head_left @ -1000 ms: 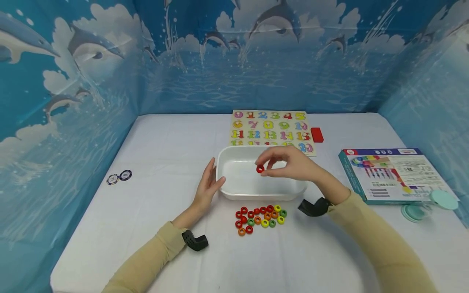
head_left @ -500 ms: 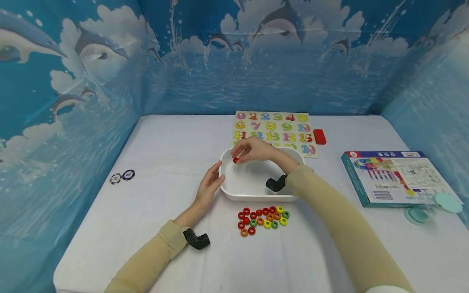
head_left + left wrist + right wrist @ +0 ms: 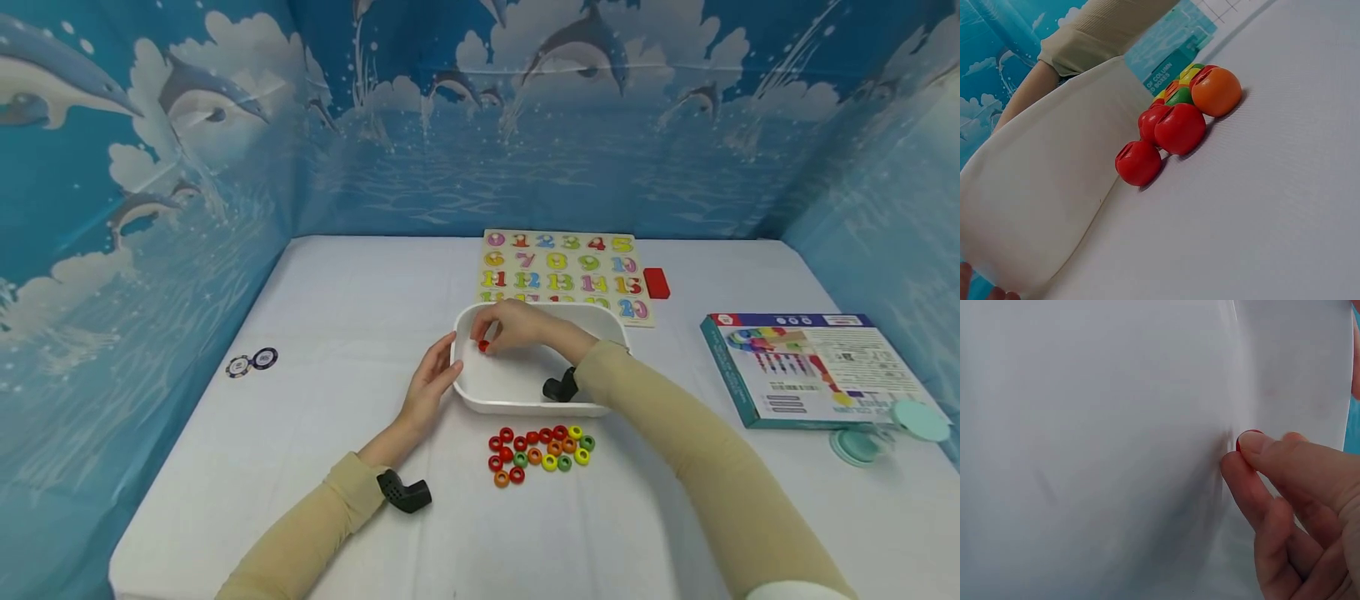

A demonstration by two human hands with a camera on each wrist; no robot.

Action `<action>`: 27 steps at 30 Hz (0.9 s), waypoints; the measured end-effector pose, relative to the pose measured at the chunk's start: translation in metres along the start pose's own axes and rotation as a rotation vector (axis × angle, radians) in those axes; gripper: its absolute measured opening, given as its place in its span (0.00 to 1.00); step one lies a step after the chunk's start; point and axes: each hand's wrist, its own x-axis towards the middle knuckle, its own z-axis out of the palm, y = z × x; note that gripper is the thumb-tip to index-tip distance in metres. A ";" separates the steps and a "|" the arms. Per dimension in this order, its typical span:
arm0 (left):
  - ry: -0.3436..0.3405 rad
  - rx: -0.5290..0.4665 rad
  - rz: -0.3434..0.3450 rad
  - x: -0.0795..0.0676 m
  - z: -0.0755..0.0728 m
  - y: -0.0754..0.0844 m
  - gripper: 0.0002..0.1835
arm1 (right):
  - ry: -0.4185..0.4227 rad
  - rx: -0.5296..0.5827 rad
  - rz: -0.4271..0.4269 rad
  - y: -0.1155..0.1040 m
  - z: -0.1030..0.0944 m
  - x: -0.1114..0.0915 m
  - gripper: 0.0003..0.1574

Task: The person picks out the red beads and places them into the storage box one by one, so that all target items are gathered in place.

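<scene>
A white tray (image 3: 540,408) stands in the middle of the table in the head view. My right hand (image 3: 510,325) reaches down inside it, pinching a red bead (image 3: 483,345) between thumb and fingertips close to the tray's left end. In the right wrist view only a sliver of that bead (image 3: 1239,445) shows past the fingers. My left hand (image 3: 429,383) rests with extended fingers against the tray's left outer wall. In front of the tray lies a cluster of round beads with holes, among them red ones (image 3: 517,475), orange, yellow and green.
Behind the tray lies a number puzzle board (image 3: 558,262), with a red block (image 3: 656,283) beside it. A boxed toy set (image 3: 817,367) and a small jar with a mint lid (image 3: 855,447) are at the right. Two poker chips (image 3: 251,361) lie at the left.
My right hand has moved left and then down into the tray, carrying the red bead to its left end. The left hand stays at the tray's side.
</scene>
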 end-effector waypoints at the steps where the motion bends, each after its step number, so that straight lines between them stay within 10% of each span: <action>1: -0.001 0.004 -0.003 0.000 0.000 0.000 0.27 | -0.002 -0.004 -0.004 0.000 0.000 0.000 0.16; 8: 0.003 0.016 -0.007 0.000 0.000 -0.001 0.26 | -0.005 0.014 -0.028 -0.010 -0.024 -0.020 0.20; 15: 0.012 0.031 0.001 0.000 -0.001 -0.002 0.25 | 0.102 0.122 -0.138 -0.039 -0.054 -0.091 0.22; 27: 0.027 0.035 -0.010 0.001 0.001 -0.001 0.25 | 0.237 0.302 -0.321 -0.049 0.005 -0.189 0.18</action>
